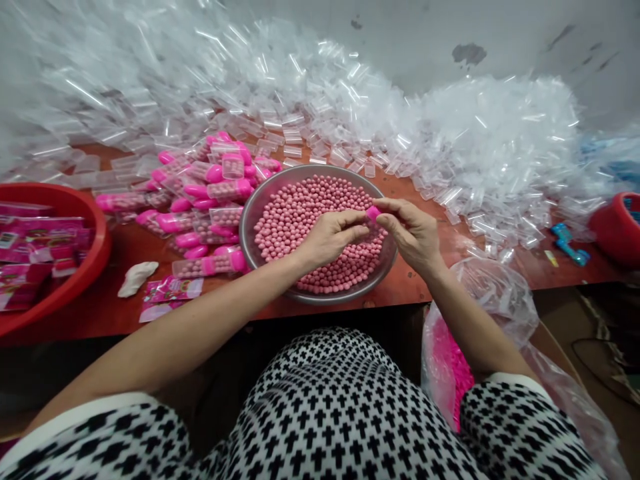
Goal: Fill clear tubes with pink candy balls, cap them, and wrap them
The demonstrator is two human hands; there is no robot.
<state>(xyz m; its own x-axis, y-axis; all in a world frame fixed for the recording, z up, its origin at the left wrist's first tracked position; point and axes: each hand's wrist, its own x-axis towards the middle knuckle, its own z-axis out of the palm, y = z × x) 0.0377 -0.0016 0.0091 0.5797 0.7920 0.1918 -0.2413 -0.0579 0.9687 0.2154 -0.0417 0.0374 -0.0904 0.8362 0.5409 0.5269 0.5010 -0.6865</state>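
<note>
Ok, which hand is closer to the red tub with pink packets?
Left: the left hand is over the bowl, right of the red tub; the right hand is farther right.

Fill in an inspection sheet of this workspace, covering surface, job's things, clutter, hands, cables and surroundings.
Surface: reddish table, partly covered.
Job's things: metal basin of pink beads; bead-filled tubes with pink ends, piled left of it; heaped clear tubes behind.
Clutter: white crumpled item; blue object at far right.
Hands: right hand pinches a pink cap over the basin; left hand meets it, grip unclear.
Cables: thin dark cord at lower right, possibly a cable.
Surroundings: pale wall with damaged patches; red tub of packets.
</note>
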